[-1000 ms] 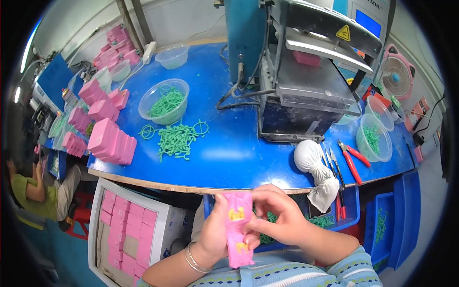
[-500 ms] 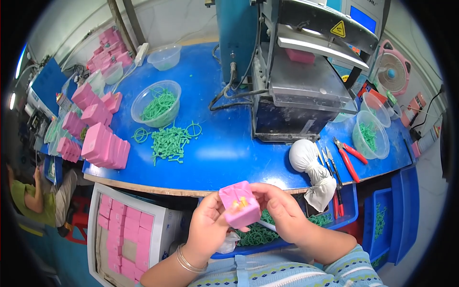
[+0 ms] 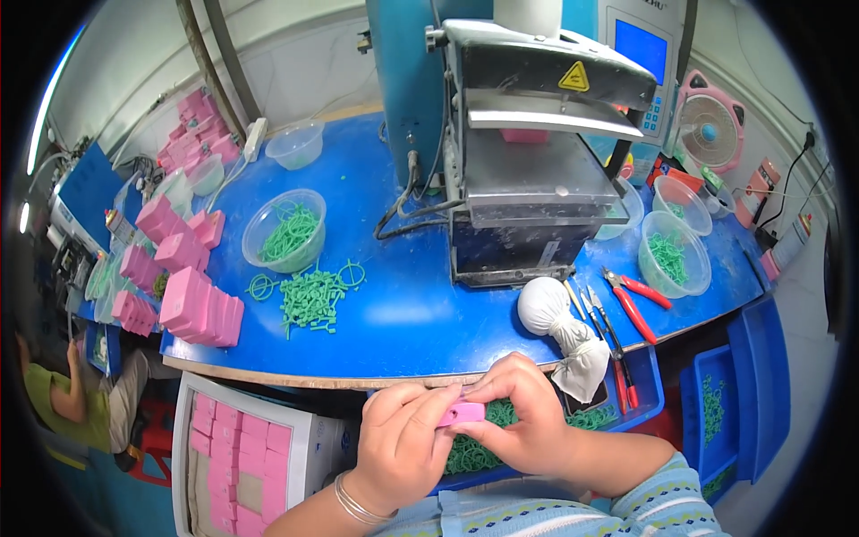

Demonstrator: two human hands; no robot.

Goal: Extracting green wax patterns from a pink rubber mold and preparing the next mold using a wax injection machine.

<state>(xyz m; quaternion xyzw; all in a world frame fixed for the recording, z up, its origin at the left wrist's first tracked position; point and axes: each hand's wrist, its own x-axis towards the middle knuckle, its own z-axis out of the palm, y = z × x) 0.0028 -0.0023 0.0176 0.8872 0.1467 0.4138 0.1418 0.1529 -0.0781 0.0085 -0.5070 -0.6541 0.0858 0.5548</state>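
Between the fingers of both hands is a small pink block (image 3: 463,413), seen mostly from one side with a dark spot on it. My left hand (image 3: 394,443) wraps round its left part, and my right hand (image 3: 528,421) pinches its right end with thumb and fingers. Fingers cover much of the block, so its inside is hidden. Both hands are just off the front edge of the blue table (image 3: 403,331), above a blue drawer (image 3: 649,385) with green stringy pieces (image 3: 474,452).
Stacked pink blocks (image 3: 201,309), a heap of green pieces (image 3: 311,300) and a clear bowl (image 3: 295,255) stand left. A press machine (image 3: 528,170) is at the back. A white cloth bundle (image 3: 548,309) and red-handled cutters (image 3: 633,313) lie right. A tray of pink blocks (image 3: 242,447) sits lower left.
The block has turned: its open top with yellow bits inside showed before, and now a side faces me. My fingers have closed more tightly round it. The view has shifted slightly.
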